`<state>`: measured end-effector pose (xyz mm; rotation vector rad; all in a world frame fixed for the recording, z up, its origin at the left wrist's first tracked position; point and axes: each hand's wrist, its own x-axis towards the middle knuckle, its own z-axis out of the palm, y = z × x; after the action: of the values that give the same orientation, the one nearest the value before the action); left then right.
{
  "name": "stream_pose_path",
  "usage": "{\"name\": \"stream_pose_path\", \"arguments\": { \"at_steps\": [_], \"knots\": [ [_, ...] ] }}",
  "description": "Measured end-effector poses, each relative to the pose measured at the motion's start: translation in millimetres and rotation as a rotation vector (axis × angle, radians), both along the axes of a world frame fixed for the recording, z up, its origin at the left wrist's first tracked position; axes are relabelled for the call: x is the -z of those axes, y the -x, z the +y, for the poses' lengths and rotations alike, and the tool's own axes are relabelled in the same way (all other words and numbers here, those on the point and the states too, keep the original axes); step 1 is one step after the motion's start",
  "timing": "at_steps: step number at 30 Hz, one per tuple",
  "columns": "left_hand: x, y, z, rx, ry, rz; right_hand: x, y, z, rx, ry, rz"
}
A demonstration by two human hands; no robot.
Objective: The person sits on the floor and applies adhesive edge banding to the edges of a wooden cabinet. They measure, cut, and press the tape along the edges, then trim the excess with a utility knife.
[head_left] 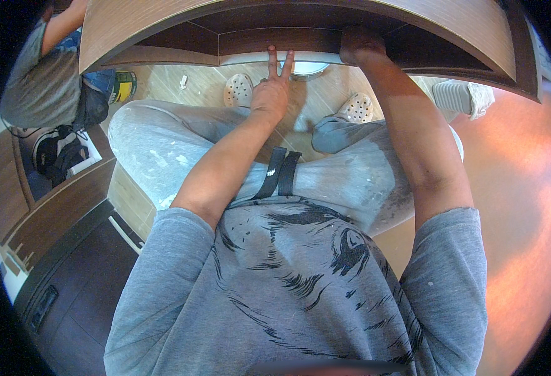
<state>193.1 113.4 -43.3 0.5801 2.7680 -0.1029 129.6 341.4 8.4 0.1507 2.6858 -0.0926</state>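
Note:
A wood-grain cabinet (162, 25) with a dark inner recess spans the top of the view. My left hand (272, 84) reaches up to its lower front edge, two fingers stretched out and touching a pale strip there; it holds nothing. My right hand (360, 47) is pressed up inside the dark recess, fingers curled against the underside of a panel, partly hidden in shadow. Below are my legs in paint-flecked grey trousers (181, 144) and my grey printed shirt.
Another person in a grey shirt (34, 75) crouches at the upper left beside a dark bag (59, 153) and a yellow-green tool (123, 84). White perforated clogs (238, 89) rest on the pale wood floor. A dark cabinet (68, 276) stands at lower left.

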Motion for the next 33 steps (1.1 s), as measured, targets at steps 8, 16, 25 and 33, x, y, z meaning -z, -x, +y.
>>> {"name": "stream_pose_path", "arguments": {
  "at_steps": [8, 16, 25, 33],
  "knots": [
    [1.2, -0.6, 0.0, -0.010, -0.017, -0.005, 2.2, 1.9, -0.2, 0.001, -0.022, -0.017],
    [9.6, -9.3, 40.5, -0.046, -0.095, 0.011, 4.4, -4.4, -1.9, -0.025, -0.012, 0.189],
    [18.5, -24.7, 91.5, 0.003, -0.157, 0.072, 1.4, -8.1, -1.0, -0.028, 0.018, 0.176],
    [0.4, -22.4, 105.3, -0.040, -0.107, -0.087, -26.5, -7.1, 4.0, -0.160, 0.019, 0.213]
  ]
}}
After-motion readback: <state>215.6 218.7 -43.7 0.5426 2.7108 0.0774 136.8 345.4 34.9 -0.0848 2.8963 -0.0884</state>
